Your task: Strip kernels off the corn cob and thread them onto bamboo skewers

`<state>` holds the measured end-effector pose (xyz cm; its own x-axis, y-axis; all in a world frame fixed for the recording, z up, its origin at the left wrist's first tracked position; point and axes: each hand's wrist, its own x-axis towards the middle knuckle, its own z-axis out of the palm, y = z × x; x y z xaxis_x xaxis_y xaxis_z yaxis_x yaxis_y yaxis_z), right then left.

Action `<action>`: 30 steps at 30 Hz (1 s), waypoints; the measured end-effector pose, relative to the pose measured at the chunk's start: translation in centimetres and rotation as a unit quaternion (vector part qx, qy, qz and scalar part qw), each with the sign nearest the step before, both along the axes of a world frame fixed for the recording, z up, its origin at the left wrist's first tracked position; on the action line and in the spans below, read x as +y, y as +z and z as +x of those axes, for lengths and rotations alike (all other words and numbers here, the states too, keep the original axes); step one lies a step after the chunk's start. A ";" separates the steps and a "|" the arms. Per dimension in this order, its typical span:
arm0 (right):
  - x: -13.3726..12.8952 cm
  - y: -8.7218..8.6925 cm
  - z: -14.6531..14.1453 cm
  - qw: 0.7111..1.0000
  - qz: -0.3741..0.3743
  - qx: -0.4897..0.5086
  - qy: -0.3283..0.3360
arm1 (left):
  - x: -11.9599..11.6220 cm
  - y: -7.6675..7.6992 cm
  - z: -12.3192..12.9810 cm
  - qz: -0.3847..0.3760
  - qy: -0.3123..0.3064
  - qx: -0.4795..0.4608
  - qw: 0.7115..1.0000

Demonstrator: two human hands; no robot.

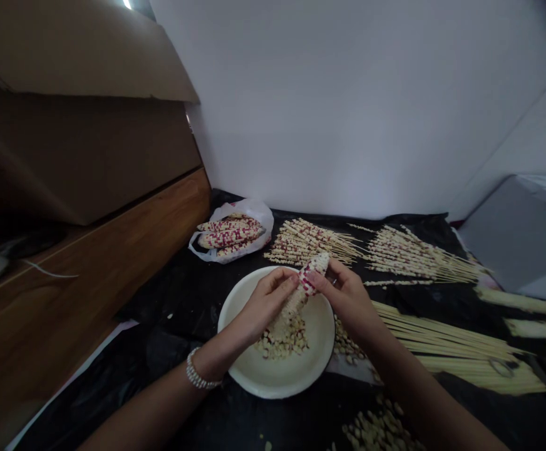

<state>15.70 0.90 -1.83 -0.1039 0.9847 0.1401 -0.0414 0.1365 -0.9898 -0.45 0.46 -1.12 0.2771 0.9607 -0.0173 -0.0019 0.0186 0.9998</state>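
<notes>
An ear of corn (307,280) with white and dark red kernels is held tilted over a white bowl (273,383). My left hand (273,297) grips its lower left side, the thumb pressed against it. On its right side my right hand (343,288) is closed around it, the thumb lying across the kernels. The ear's lower part looks bare of kernels. Loose corn kernels (282,341) lie in the bowl beneath my hands. A beaded bracelet (196,369) circles my left wrist.
A plastic bag (266,216) holds several corn ears. Skewers threaded with kernels (404,254) lie in bundles at the back; bare sticks (442,332) lie right, near stripped cobs (536,329). More kernels (381,429) are in front. A cardboard box (89,144) stands left.
</notes>
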 end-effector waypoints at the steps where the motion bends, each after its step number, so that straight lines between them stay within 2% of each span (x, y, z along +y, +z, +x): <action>1: 0.0 0.0 0.0 1.000 0.000 0.001 0.001 | 0.0 0.0 0.0 0.006 0.001 -0.002 1.000; 6: -0.2 0.2 -0.2 1.000 -0.002 0.006 0.005 | 0.0 -0.5 0.1 0.091 0.055 0.064 0.992; 9: -0.3 0.3 -0.2 1.000 -0.004 0.006 0.008 | 0.1 -0.8 0.0 0.056 0.076 0.047 0.994; 12: -0.2 0.3 -0.2 1.000 -0.007 0.007 0.008 | 0.1 -0.8 0.0 -0.011 0.057 -0.007 0.998; 15: 0.0 0.0 -0.1 1.000 -0.007 0.005 0.003 | -0.1 -0.5 0.1 -0.037 0.036 -0.030 0.998; 24: 0.0 0.1 0.0 0.999 0.004 -0.025 -0.022 | -0.3 -0.4 0.4 0.002 -0.020 -0.019 1.000; 30: -0.2 0.2 -0.5 0.999 0.003 -0.034 -0.024 | -0.5 -1.0 0.3 0.067 0.000 0.050 0.996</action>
<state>15.24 0.71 -1.65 -0.0665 0.9880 0.1396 0.0322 0.1420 -0.9893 -0.11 -0.09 -2.11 0.2796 0.9564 0.0844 0.0981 -0.1159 0.9884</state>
